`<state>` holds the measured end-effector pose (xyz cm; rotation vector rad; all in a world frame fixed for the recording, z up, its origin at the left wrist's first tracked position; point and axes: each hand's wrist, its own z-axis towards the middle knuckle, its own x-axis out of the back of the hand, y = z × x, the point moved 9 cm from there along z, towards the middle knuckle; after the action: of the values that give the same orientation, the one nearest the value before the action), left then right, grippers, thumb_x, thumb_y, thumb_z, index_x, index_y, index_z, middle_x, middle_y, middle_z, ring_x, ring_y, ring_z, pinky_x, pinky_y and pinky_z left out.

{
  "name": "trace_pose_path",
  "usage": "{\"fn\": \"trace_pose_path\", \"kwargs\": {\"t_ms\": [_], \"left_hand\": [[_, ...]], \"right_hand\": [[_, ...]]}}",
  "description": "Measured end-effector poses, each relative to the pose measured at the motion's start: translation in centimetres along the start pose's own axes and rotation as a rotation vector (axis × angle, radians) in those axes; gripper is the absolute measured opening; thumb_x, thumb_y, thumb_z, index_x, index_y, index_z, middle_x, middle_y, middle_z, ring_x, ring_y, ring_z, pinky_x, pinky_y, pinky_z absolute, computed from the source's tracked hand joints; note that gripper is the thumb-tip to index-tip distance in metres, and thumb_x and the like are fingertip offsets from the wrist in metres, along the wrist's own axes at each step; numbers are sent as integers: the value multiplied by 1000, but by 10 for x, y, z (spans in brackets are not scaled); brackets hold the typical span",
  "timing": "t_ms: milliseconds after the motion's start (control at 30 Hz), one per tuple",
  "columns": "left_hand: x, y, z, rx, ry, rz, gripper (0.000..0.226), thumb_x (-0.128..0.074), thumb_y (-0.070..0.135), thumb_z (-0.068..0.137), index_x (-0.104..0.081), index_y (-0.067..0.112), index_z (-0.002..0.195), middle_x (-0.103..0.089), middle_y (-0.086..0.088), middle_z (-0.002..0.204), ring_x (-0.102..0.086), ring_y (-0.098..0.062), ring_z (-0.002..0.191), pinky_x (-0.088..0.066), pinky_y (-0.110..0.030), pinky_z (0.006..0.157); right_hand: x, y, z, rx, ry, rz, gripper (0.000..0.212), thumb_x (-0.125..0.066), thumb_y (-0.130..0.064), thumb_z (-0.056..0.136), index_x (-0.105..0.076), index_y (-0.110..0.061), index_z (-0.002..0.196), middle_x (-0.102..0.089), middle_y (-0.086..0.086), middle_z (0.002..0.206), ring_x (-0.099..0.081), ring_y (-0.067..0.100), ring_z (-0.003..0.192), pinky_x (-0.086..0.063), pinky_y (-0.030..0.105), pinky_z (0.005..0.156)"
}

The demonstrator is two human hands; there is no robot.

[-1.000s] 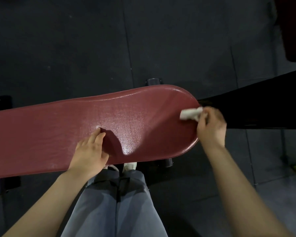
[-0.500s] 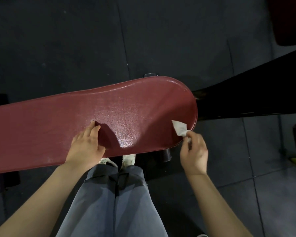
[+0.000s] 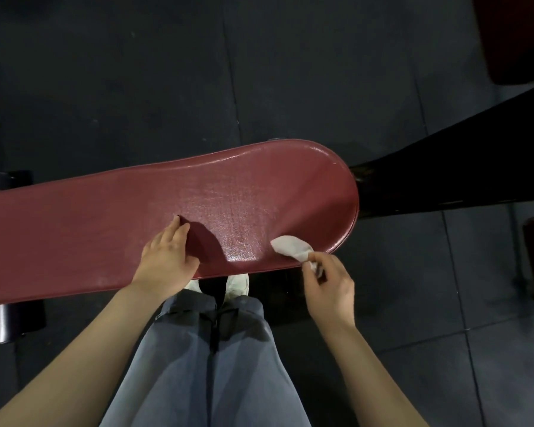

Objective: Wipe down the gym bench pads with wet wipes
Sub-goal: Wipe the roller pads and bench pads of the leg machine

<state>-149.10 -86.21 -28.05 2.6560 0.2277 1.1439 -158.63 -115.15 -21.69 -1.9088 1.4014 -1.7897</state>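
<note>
The hands are working at the near edge of the red bench pad, which is stretching from the left edge of the frame to a rounded end at centre right. The left hand is lying flat on the pad at frame centre, fingers straight and together, holding nothing and casting a dark shadow to its right. The right hand, lower right of centre, is pinching a crumpled white wet wipe between thumb and fingertips; the wipe's free end is resting on the pad's surface just inside the near edge, beside a shiny patch. Below the pad, grey trousers and the toes of white shoes are showing at the bottom centre. A black frame bar is running from the pad's rounded end toward the upper right, over dark floor tiles.
</note>
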Motion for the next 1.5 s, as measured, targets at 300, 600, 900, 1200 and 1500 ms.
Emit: {"fn": "trace_pose_path", "kwargs": {"t_ms": [300, 600, 900, 1200, 1500], "left_hand": [[22, 17, -29, -109, 49, -558, 46, -55, 21, 97, -46, 25, 143, -46, 13, 142, -45, -2, 125, -27, -21, 108], [16, -20, -67, -69, -170, -1321, 36, -59, 48, 89, -71, 19, 108, -72, -3, 112, -63, -21, 115, -37, -44, 112], [37, -142, -110, 18, 176, -1329, 25, -57, 21, 98, -67, 1, 86, -70, -11, 88, -63, -11, 83, -46, -25, 88], [52, -271, -150, 126, 403, -1296, 26, -52, 18, 100, -62, 6, 80, -70, -4, 80, -67, -17, 85, -48, -30, 91], [94, -345, -198, -145, 555, -1005, 16, -54, 20, 99, -64, 23, 88, -68, 9, 88, -64, -8, 87, -49, -30, 83]], "right_hand": [[-49, -59, 11, -340, -370, 416, 9, -62, -21, 94, -70, -17, 94, -62, -4, 67, -53, 10, 55, -45, 20, 52], [-133, -129, -28, -185, -629, 392, 20, -51, -26, 101, -70, -20, 94, -60, -2, 66, -52, 12, 58, -44, 28, 61], [-208, -195, -101, -7, -816, 245, 12, -66, -29, 92, -68, -19, 97, -71, -11, 84, -65, 2, 76, -50, 17, 73], [-284, -227, -154, -16, -736, 198, 43, -65, -28, 92, -44, -27, 54, -38, -10, 58, -40, 13, 62, -51, 54, 74], [-361, -243, -214, -351, -568, 384, 12, -58, -15, 94, -67, -10, 99, -70, 12, 98, -68, 25, 92, -61, 40, 71]]}}
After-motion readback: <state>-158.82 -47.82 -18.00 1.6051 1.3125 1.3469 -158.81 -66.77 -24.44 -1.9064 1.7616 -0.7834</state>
